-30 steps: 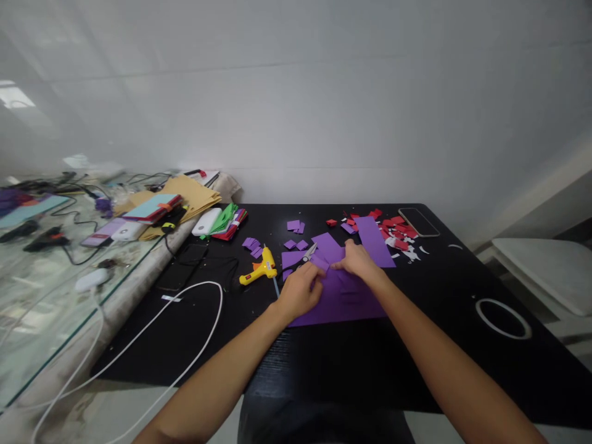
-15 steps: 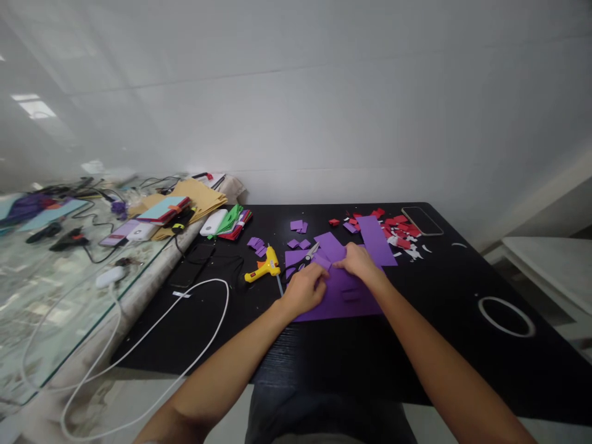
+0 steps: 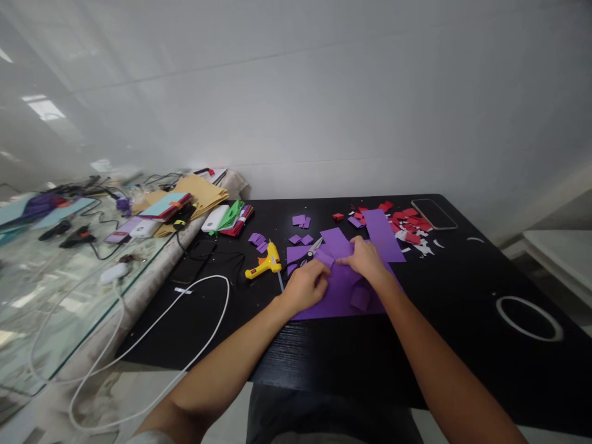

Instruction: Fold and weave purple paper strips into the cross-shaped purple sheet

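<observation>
My left hand (image 3: 307,285) is curled with its fingertips on a small purple paper piece (image 3: 325,258), which it grips above a large purple sheet (image 3: 335,293). Just right of that piece is my right hand (image 3: 365,259), its thumb and forefinger apart and nothing visible between them. A folded or curled purple piece (image 3: 359,298) lies on the sheet below my right hand. Scissors (image 3: 311,251) with dark handles rest partly on the sheet, beyond my left hand. To the left lies a yellow glue gun (image 3: 266,264), a glue stick poking out of its back.
Small purple squares (image 3: 301,220) sit toward the back. Red and white scraps (image 3: 407,225) spread at the right near a phone (image 3: 433,214). A white ring (image 3: 530,318) lies far right. A white cable (image 3: 224,314) loops at left, beside a cluttered glass table (image 3: 69,277).
The right thumb and forefinger have spread wider apart, and that hand has shifted slightly right. The left hand stays at the small purple piece. The camera view has shifted a little.
</observation>
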Tool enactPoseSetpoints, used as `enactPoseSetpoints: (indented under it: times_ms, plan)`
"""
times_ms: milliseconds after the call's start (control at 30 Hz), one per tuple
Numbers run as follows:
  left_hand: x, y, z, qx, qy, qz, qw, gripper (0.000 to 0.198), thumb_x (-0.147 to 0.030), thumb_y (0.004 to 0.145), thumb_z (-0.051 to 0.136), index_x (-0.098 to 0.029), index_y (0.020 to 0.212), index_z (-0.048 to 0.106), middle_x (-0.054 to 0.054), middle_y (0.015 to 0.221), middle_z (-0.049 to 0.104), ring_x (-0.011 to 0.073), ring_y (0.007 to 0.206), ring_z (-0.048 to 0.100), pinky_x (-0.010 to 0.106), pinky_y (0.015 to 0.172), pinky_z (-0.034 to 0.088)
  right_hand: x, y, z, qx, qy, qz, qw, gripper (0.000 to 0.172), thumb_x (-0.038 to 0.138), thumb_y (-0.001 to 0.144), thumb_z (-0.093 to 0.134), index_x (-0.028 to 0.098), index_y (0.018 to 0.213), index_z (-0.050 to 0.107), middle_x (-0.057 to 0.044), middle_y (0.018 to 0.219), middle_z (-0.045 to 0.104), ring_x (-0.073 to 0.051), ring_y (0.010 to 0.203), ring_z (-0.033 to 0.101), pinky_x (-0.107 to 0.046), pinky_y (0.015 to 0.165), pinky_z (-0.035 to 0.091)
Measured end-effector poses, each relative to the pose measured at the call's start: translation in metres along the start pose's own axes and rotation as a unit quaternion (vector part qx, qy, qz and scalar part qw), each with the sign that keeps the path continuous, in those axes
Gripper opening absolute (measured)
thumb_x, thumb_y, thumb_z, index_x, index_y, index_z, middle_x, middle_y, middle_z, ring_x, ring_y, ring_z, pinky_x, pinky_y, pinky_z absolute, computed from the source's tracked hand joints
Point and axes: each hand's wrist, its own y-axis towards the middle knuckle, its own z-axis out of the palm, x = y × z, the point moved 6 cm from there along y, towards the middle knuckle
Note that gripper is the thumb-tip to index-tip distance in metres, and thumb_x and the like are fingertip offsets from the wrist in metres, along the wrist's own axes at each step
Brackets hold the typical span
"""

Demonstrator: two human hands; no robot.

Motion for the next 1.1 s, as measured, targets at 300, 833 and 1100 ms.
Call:
enactPoseSetpoints:
  times_ms: [300,833,1100]
  plan:
    - [0.000,-0.001,-0.003,-0.021,-0.034,-0.017,0.999,0.023,-0.007,0.083,0.055,-0.018,0.100,0.065,0.005,0.093,0.067,0.0168,0.081,0.061,0.029,0.075,0.049,-0.011,0.003,-0.016,-0.082,0.255,0.026,0.963,0.057,0.023,0.083,0.062,0.013,0.137,0.049,-0.015,0.115,0.072,-0.029,0.107,0.071,-0.042,0.095,0.054]
    - [0.006,-0.001,-0.014,-0.113,-0.303,-0.197,0.926,0.040,-0.056,0.092,0.063,-0.019,0.079,0.051,-0.008,0.058,0.042,0.0084,0.051,0.040,0.022,0.053,0.033,0.002,-0.074,0.027,0.154,0.588,-0.058,0.792,0.059,0.032,0.060,0.090,0.025,0.111,0.062,-0.003,0.098,0.075,-0.024,0.096,0.073,-0.040,0.093,0.056]
    - [0.010,0.000,-0.007,-0.016,-0.338,-0.230,0.913,0.045,-0.054,0.083,0.070,-0.017,0.064,0.052,-0.005,0.057,0.041,0.0089,0.054,0.035,0.023,0.053,0.027,-0.004,-0.065,0.019,0.138,0.630,-0.031,0.763,0.034,0.035,0.061,0.092,0.019,0.078,0.068,0.001,0.074,0.069,-0.016,0.070,0.065,-0.031,0.073,0.054]
